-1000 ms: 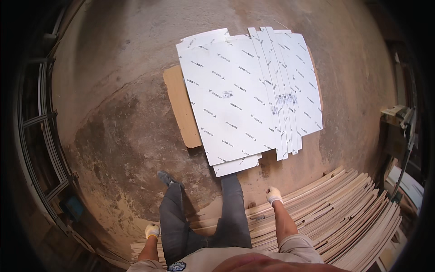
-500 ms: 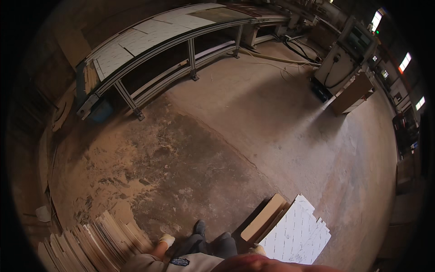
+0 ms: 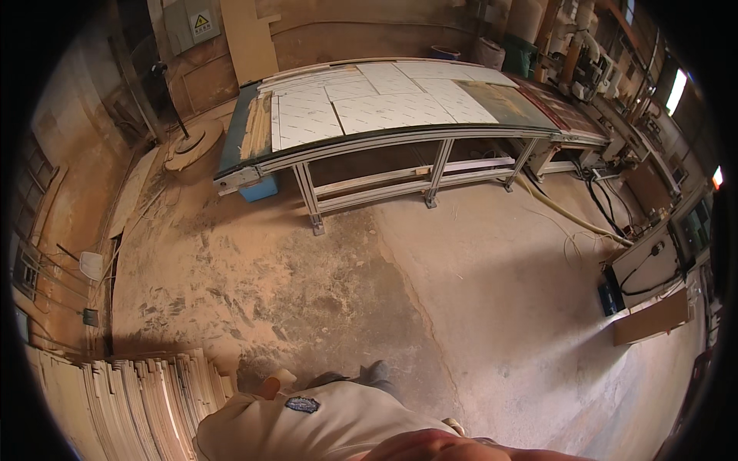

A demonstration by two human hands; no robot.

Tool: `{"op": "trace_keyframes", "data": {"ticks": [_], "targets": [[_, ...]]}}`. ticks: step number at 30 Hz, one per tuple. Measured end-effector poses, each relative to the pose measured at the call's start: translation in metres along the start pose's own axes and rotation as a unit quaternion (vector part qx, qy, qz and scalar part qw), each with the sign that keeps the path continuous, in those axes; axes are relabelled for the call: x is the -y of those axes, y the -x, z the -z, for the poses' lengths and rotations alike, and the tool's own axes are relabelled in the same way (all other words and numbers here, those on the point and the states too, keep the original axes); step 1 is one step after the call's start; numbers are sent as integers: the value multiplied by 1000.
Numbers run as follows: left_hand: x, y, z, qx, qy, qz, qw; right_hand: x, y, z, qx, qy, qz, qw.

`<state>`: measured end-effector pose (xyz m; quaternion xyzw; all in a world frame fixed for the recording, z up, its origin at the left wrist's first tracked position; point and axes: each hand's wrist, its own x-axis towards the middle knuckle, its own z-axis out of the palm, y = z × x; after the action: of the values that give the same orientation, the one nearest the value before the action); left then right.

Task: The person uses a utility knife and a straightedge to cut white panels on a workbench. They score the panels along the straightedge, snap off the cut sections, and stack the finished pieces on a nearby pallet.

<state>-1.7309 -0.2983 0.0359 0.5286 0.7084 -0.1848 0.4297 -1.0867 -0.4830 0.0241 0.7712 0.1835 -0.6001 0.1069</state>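
Only slivers of left hand [image 3: 284,377] and right hand [image 3: 454,425] show past the shirt [image 3: 338,407]; gloved, can't tell if wide, narrow or holding anything

Strips [image 3: 146,403]: packed stack at lower left, near left hand, gap visible between. Probably light singly, heavy bundled, stiff across, springy along the length; raw edges likely grippy but splintery. I'd hold one mid-length, a bundle two-handed, well apart

Farther, across the floor [image 3: 323,292]: white panels [image 3: 392,111] flat on the table [image 3: 236,131]. Likely stiff, slick-faced, corners chip; hold opposite edges

Dusty floor [image 3: 207,269], stacked wooden strips [image 3: 146,399] and machinery [image 3: 603,81] mark a workshop.
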Motion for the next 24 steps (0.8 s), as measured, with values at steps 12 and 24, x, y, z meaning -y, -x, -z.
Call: {"op": "trace_keyframes", "data": {"ticks": [12, 24], "targets": [[-158, -150, 237, -140, 240, 148, 949, 676, -12, 262, -208, 82, 466, 856], [-258, -410, 664, -415, 435, 18, 799, 960, 72, 248, -83, 109, 462, 876]]}}
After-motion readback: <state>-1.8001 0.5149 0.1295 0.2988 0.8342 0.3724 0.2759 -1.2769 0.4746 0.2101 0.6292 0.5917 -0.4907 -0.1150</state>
